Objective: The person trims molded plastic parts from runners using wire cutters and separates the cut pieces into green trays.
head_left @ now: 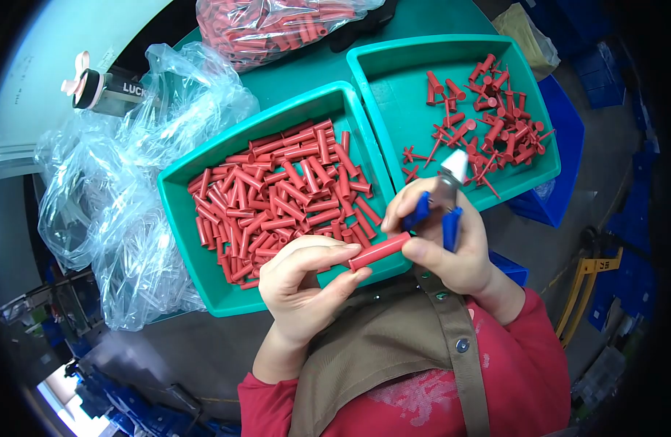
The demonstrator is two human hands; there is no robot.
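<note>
Main risk, as we judge it: the red tube (379, 252) could slip or roll out, since the left hand (302, 288) has just its fingertips on one end. The right hand (448, 244) is doing double duty, so a shift in its hold on the blue-handled pliers (444, 193) could knock the tube's other end or let the tool swing. A dropped tube might land in the left tray (204, 162) among the loose red tubes (277, 197) and be lost there.

Orientation: we see the tube's long axis slanting, near end by the left fingers, far end rising toward the right thumb and away from the body. We can't tell which end is open. Location: between both hands, over the left tray's near edge, off to the side of the right tray (393, 102).

Fingers: left thumb and fingers clamped on the tube; right fingers wrapped around the pliers, thumb at the tube's far end.
</note>
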